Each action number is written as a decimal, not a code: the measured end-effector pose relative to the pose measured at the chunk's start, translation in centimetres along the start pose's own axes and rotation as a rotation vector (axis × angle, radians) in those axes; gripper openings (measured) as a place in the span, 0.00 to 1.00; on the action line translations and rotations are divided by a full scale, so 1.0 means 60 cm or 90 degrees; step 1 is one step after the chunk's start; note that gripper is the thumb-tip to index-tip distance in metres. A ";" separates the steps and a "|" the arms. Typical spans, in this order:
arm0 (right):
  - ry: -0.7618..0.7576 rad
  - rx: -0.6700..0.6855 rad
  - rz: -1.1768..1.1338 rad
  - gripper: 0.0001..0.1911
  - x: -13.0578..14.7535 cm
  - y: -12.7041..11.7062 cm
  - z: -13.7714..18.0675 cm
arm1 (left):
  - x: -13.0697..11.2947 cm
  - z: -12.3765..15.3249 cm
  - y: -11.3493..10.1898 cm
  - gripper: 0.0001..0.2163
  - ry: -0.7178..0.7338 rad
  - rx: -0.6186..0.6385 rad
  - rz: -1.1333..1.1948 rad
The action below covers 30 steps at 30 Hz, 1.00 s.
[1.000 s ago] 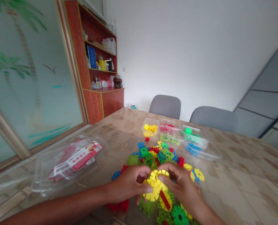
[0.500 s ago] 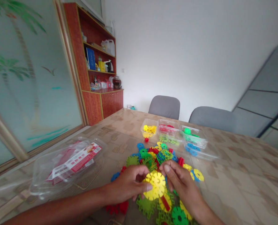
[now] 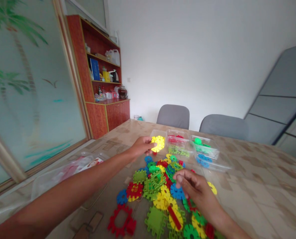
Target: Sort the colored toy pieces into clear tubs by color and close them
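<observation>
My left hand (image 3: 142,146) reaches to the far side of the pile and pinches yellow notched discs (image 3: 158,143), held at the front of a clear plastic box (image 3: 152,133). Other yellow pieces show partly behind them. My right hand (image 3: 191,184) hovers low over the pile's right side, its fingers curled with thumb and forefinger together, and nothing shows between them. Just below its fingertips lies a blue notched disc (image 3: 177,191). The pile mixes red, blue, yellow and green pieces, among them a green square plate (image 3: 156,219) and a red ring (image 3: 117,220).
Beside the yellow box, clear trays hold red pieces (image 3: 175,137), light green pieces (image 3: 179,151), green pieces (image 3: 199,142) and blue discs (image 3: 203,160). Clear packaging (image 3: 73,169) lies at left, partly behind my left arm. Two grey chairs (image 3: 173,116) stand beyond the table.
My left hand has carried the yellow discs from above the pile forward to the clear box. My right hand stays over the pile, fingers still curled. The view has shifted slightly.
</observation>
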State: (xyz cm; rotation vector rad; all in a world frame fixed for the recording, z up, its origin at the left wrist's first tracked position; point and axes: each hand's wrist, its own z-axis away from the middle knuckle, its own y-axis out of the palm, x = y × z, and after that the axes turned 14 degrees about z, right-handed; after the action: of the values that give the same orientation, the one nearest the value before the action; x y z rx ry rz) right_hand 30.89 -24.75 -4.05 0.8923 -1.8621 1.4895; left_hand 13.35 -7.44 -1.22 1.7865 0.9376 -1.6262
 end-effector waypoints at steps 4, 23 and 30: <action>-0.011 0.008 0.017 0.21 -0.001 -0.011 0.000 | -0.031 -0.049 -0.002 0.13 0.042 -0.001 -0.025; -0.136 -0.002 0.387 0.12 -0.039 -0.101 -0.008 | 0.046 0.057 0.008 0.05 0.125 0.109 -0.222; -0.104 0.079 0.524 0.19 -0.131 -0.070 -0.003 | 0.091 0.106 0.010 0.20 0.191 0.206 -0.418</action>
State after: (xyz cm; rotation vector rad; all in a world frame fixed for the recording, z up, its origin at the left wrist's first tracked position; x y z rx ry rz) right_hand 39.00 -24.09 -7.74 0.2822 -2.4395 2.0600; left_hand 10.05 -12.04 -7.44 2.1192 1.6021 -2.0203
